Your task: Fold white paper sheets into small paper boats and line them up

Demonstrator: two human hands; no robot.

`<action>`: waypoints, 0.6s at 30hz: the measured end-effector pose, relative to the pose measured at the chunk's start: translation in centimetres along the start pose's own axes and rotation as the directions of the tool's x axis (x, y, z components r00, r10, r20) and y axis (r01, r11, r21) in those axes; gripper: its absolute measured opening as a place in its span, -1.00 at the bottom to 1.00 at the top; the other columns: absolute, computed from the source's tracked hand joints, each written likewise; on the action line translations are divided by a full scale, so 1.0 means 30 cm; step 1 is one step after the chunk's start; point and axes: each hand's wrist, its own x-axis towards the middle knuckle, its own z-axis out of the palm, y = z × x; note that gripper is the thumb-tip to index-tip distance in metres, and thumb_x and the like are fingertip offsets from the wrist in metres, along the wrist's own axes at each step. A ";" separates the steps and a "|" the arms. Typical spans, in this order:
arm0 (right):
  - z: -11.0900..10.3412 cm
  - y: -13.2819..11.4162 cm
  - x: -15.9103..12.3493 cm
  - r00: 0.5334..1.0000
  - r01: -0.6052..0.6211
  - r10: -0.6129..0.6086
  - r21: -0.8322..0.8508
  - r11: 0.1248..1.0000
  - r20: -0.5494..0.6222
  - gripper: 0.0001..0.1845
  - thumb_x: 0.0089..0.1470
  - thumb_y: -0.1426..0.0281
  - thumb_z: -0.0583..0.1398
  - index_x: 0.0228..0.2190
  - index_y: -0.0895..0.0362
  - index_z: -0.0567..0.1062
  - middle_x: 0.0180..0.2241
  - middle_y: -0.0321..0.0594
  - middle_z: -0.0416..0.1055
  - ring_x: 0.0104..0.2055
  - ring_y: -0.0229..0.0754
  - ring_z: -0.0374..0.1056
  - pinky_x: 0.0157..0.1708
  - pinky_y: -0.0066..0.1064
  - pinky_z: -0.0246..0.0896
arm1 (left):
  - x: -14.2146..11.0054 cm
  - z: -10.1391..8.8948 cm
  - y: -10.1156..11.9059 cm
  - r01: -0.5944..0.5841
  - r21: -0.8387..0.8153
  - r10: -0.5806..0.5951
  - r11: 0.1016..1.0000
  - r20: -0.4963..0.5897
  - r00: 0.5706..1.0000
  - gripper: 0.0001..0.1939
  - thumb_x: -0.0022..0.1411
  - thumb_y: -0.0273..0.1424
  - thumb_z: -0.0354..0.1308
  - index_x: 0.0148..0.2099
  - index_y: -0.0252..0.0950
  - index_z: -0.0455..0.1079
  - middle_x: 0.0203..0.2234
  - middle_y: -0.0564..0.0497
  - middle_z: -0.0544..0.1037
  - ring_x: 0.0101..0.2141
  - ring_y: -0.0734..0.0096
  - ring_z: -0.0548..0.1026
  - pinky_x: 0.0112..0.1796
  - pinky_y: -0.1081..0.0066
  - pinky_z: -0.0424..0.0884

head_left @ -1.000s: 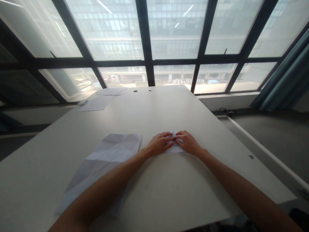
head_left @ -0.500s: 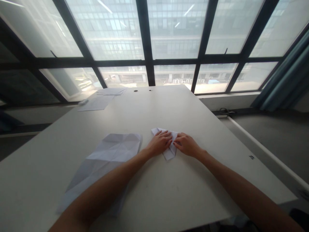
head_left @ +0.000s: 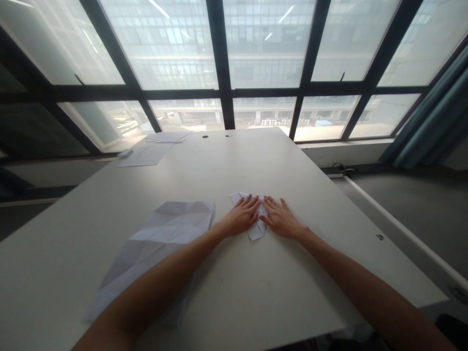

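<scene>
Folded white paper (head_left: 257, 233), one: on white table (head_left: 256, 165), under both hands. Left hand (head_left: 242, 216): flat, fingers extended across it. Right hand (head_left: 281, 219): flat, unclenched, fingertips at its right side. Creased white paper (head_left: 171, 222): left, partly hidden by left forearm (head_left: 157, 287). Tabletop extends onward toward windows (head_left: 265, 53). Dark mark (head_left: 380, 237), near right edge: too small to read.

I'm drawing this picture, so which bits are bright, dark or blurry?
Head view: the windows are brightest, with white streaks on them; head view: the floor at the right is dim; head view: the folded paper by the left hand and right hand looks soft, its fine creases hard to see.
</scene>
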 end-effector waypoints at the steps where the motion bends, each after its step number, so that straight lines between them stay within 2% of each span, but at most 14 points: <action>1: 0.001 -0.002 0.001 1.000 -0.005 0.005 -0.009 1.000 0.001 -0.23 0.31 0.00 -0.20 0.32 0.27 0.02 0.36 0.01 -0.13 0.41 -0.04 -0.27 0.32 0.07 -0.44 | 0.000 0.000 0.000 0.002 0.012 -0.002 1.000 0.002 1.000 -0.42 0.47 -0.21 -0.24 0.41 -0.38 -0.07 0.36 -0.21 0.00 0.36 0.10 -0.16 0.28 0.13 -0.12; 6: 0.003 0.004 0.007 0.999 -0.040 0.039 -0.042 0.998 -0.010 -0.21 0.29 -0.04 -0.26 0.32 0.21 0.02 0.36 0.01 -0.11 0.41 -0.01 -0.24 0.30 0.16 -0.51 | 0.003 -0.010 0.001 0.017 0.043 -0.019 0.999 0.031 0.999 -0.42 0.47 -0.18 -0.23 0.40 -0.38 -0.05 0.35 -0.25 0.00 0.35 0.13 -0.08 0.26 0.16 -0.06; 10: 0.007 0.041 0.008 0.992 -0.120 0.119 -0.065 0.991 -0.030 -0.21 0.29 -0.03 -0.27 0.32 0.22 0.02 0.36 0.04 -0.11 0.40 0.05 -0.22 0.28 0.23 -0.51 | 0.005 -0.016 0.002 0.018 0.059 -0.020 0.998 0.030 0.999 -0.44 0.47 -0.20 -0.23 0.38 -0.38 0.00 0.35 -0.25 0.02 0.34 0.13 -0.05 0.26 0.18 -0.05; 15: 0.004 0.065 0.013 0.978 -0.194 0.190 -0.044 0.980 -0.083 -0.21 0.30 -0.02 -0.26 0.32 0.27 0.01 0.35 0.09 -0.10 0.40 0.03 -0.22 0.28 0.20 -0.44 | 0.006 -0.029 0.005 0.014 0.050 -0.015 0.999 0.028 1.000 -0.44 0.46 -0.20 -0.22 0.38 -0.34 0.02 0.35 -0.20 0.03 0.34 0.17 -0.04 0.26 0.19 -0.05; 18: -0.004 0.038 0.020 0.982 -0.147 0.143 -0.018 0.989 -0.126 -0.25 0.32 0.04 -0.22 0.32 0.28 -0.01 0.36 0.07 -0.14 0.41 -0.01 -0.29 0.29 0.15 -0.42 | 0.004 -0.042 0.007 0.028 0.046 -0.029 0.999 0.015 0.999 -0.45 0.45 -0.17 -0.20 0.38 -0.26 0.03 0.35 -0.12 0.07 0.33 0.19 0.00 0.26 0.20 -0.03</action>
